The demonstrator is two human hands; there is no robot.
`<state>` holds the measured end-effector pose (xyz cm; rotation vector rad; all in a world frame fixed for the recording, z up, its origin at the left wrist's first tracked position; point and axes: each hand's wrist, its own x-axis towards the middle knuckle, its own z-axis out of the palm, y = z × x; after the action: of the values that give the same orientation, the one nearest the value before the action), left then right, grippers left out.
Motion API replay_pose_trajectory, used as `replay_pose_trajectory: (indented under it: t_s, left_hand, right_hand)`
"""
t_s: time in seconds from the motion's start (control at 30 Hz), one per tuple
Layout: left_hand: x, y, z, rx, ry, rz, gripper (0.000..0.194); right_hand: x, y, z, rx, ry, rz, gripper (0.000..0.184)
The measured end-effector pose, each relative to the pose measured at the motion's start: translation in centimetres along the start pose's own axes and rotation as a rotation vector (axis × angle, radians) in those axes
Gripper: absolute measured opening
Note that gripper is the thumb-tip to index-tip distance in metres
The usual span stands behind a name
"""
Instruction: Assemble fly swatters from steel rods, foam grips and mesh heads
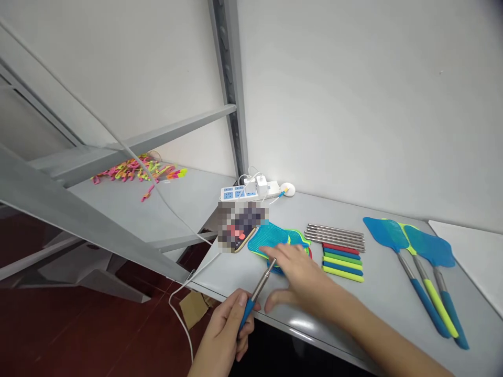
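Observation:
My left hand (228, 330) is shut on a steel rod with a blue foam grip (251, 298), which points up toward the shelf. My right hand (294, 275) spreads open just above and in front of a pile of blue and green plastic fly swatter heads (275, 241), and its fingers seem to touch the pile. To the right lie loose steel rods (335, 237) and a row of coloured foam grips (341, 263). Further right, several finished fly swatters (428, 293) rest on the grey metal shelf (251, 277).
A heap of pink and yellow plastic pieces (137, 173) lies on the shelf's far left. Behind sit a white power strip (239, 192) with chargers and a pixelated patch (241, 228). A white cable (181, 309) hangs over the shelf edge above a red floor.

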<state>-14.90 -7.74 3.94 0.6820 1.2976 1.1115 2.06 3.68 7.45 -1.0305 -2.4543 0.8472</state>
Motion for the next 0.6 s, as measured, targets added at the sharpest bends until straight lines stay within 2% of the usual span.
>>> replay_pose_trajectory:
  t_s: [0.07,0.1,0.2,0.33,0.47,0.6]
  left_hand:
    - [0.4,-0.2,-0.3,-0.008,0.031,0.016,0.054]
    - [0.6,-0.4,-0.4,-0.013,0.038,0.026,0.053]
    - [0.9,-0.8,-0.9,-0.023,0.025,0.045,0.051]
    - [1.2,-1.4,-1.6,-0.008,-0.003,0.043,0.051]
    - [1.4,-1.7,-2.1,0.015,-0.007,0.026,0.052]
    - [1.4,-1.5,-2.1,0.033,-0.037,0.016,0.051]
  right_hand:
    - [2.2,1.3,-0.9,-0.253,0.031,-0.009,0.072]
    - [3.2,1.9,-1.2,-0.339,0.045,0.022,0.072]
    - [6.1,3.6,-1.0,-0.440,0.025,0.109,0.088]
    - [8.1,5.0,-0.1,-0.401,-0.024,0.150,0.100]
    - [8.6,5.6,0.0,-0.324,0.001,0.217,0.094]
    - [8.6,5.6,-0.9,-0.206,0.066,0.296,0.088]
